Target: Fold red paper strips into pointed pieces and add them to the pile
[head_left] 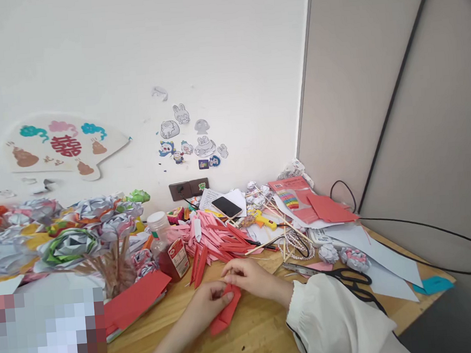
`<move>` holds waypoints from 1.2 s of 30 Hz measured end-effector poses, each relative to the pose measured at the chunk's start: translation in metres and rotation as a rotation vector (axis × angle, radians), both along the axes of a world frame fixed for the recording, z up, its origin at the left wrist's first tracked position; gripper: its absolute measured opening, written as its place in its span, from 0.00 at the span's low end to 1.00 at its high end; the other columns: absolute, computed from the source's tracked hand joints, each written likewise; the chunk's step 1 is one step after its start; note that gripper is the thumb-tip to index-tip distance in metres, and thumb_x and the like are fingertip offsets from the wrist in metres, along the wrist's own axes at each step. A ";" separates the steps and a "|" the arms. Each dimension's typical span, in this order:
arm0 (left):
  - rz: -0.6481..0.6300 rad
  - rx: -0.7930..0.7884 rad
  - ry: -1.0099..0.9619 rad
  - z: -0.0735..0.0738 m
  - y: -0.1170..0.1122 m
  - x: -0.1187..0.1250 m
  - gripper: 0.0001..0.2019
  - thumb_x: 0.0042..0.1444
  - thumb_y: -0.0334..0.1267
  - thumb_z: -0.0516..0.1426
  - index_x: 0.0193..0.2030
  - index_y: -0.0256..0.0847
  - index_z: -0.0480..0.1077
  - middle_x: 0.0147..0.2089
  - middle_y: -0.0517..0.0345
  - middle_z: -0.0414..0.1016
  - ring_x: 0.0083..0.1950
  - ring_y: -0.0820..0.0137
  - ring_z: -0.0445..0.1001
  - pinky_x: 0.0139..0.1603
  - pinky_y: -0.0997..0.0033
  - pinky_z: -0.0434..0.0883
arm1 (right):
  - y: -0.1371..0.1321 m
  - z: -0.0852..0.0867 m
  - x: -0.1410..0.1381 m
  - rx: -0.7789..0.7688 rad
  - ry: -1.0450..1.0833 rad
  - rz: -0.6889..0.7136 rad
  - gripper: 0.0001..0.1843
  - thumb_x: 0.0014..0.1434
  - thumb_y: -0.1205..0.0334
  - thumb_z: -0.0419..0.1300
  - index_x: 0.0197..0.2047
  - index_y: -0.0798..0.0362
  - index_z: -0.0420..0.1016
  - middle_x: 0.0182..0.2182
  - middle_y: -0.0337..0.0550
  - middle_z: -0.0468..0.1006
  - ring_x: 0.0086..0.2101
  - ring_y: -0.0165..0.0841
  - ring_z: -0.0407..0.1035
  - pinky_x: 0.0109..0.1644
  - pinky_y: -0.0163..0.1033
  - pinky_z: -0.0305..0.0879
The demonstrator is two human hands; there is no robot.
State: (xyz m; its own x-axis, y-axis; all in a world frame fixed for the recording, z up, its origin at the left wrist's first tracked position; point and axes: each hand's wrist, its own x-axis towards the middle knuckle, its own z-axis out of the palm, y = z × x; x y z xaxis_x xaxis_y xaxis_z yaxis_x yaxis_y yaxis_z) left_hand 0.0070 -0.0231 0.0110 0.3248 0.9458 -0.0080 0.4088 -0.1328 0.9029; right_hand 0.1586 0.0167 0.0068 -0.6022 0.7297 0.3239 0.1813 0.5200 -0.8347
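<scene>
My left hand (207, 304) and my right hand (247, 276) meet over a folded red paper strip (225, 314) that lies on the wooden table (256, 338). Both pinch the strip's upper end, fingers closed on the paper. My right arm wears a white sleeve (336, 315). Just behind my hands lies a heap of folded pink and red paper strips (212, 241).
Paper flowers (64, 233) crowd the left, with a glass of sticks (114, 270), a red-labelled bottle (170, 249) and red sheets (133, 299). A phone (226, 206), yellow glue gun (263, 219), black scissors (350, 281), white paper and a black cable (448, 236) lie at the right.
</scene>
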 end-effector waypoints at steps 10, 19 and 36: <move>0.361 -0.129 -0.422 -0.002 0.011 -0.007 0.19 0.32 0.45 0.61 0.28 0.36 0.64 0.19 0.60 0.73 0.21 0.71 0.71 0.22 0.74 0.68 | 0.008 -0.020 -0.008 -0.405 0.128 0.053 0.18 0.45 0.53 0.58 0.36 0.55 0.60 0.24 0.36 0.67 0.24 0.26 0.63 0.25 0.30 0.58; 0.376 -0.089 -0.507 0.010 0.013 -0.017 0.18 0.35 0.48 0.59 0.29 0.38 0.63 0.19 0.61 0.73 0.22 0.70 0.72 0.24 0.72 0.69 | 0.019 -0.018 -0.001 -0.352 0.172 0.041 0.11 0.49 0.59 0.55 0.34 0.55 0.61 0.19 0.32 0.64 0.18 0.23 0.60 0.22 0.29 0.58; 0.391 -0.173 -0.629 0.015 0.005 -0.019 0.18 0.36 0.40 0.59 0.36 0.36 0.69 0.18 0.61 0.71 0.18 0.76 0.66 0.22 0.76 0.62 | 0.021 -0.013 0.005 -0.337 0.349 0.128 0.15 0.52 0.55 0.51 0.40 0.55 0.59 0.18 0.33 0.66 0.18 0.23 0.61 0.22 0.28 0.57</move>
